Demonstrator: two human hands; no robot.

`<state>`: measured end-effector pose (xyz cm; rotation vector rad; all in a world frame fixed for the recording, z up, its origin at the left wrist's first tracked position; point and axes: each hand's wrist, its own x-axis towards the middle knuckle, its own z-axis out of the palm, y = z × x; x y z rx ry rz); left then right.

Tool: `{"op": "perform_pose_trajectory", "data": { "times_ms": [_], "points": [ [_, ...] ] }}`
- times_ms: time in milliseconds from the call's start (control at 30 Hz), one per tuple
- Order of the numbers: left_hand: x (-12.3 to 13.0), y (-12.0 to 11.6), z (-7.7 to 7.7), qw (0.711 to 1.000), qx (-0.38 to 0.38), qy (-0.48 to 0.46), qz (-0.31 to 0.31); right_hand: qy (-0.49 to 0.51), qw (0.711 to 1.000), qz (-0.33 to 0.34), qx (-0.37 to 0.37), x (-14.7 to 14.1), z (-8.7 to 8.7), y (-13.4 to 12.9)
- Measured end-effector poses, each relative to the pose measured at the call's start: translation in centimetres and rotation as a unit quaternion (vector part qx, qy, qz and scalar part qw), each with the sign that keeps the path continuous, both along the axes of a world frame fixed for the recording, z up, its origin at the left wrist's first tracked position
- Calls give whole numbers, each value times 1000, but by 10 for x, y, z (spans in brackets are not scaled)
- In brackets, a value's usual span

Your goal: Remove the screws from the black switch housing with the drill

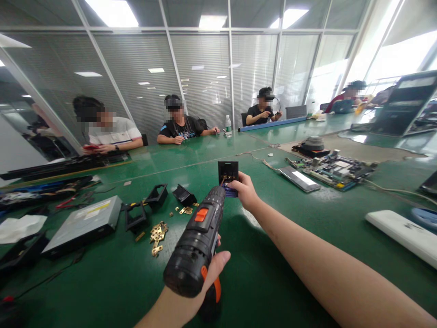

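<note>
A black cordless drill with orange switches is gripped in my left hand, its thumb along the near side of the handle. The drill points forward, and its bit reaches the small black plastic housing. My right hand pinches that housing upright at its right edge, above the table. Small brass-coloured parts show inside it, though the exact contact of the bit is too small to make out. Left of the drill lie loose brass-coloured metal pieces and black plastic frames.
A silver optical drive lies on the green table at left. To the right are a circuit board, a flat grey device and a white power bank. Several people sit across the table, near a plastic bottle.
</note>
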<state>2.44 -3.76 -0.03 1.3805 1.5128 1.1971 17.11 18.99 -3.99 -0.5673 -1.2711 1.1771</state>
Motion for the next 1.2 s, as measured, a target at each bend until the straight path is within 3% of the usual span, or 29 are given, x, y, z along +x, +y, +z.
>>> {"op": "perform_pose_trajectory", "data": {
  "times_ms": [700,1200],
  "points": [
    [1,-1,-2,1000,16,15,14,17,1000,12,-6,-2,-1,0],
    [1,-1,2,1000,-9,2,5,-38,999,-8,7,0,-5,4]
  ]
}}
